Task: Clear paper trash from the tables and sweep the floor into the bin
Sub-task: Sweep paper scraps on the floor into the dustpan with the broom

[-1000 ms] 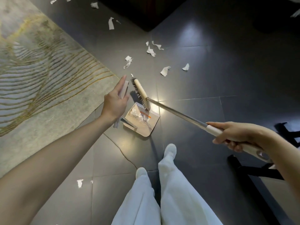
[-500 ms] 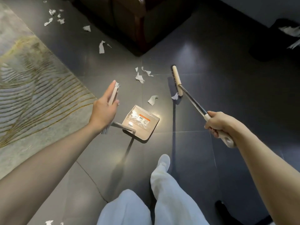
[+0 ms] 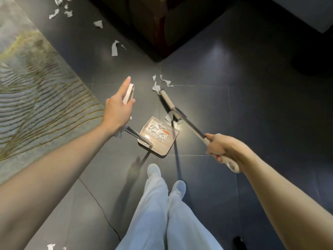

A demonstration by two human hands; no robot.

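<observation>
My left hand (image 3: 118,110) grips the pale upright handle (image 3: 128,93) of a beige dustpan (image 3: 158,137) that stands on the dark tiled floor with torn paper inside it. My right hand (image 3: 219,147) grips the handle end of a broom. The broom head (image 3: 168,102) lies on the floor just beyond the pan's mouth, with paper scraps (image 3: 169,117) against it near the pan's lip. More white scraps (image 3: 163,83) lie past the far end of the broom head.
A patterned rug (image 3: 34,94) covers the floor on the left. Dark wooden furniture (image 3: 162,26) stands at the top centre. Torn paper strips (image 3: 115,48) and crumpled bits (image 3: 62,10) lie along the rug's edge; another scrap (image 3: 51,246) lies near my feet (image 3: 154,171).
The broom head has swung from the right back toward the dustpan, dragging scraps to the pan's lip. My view has shifted forward, and my left hand still holds the dustpan handle.
</observation>
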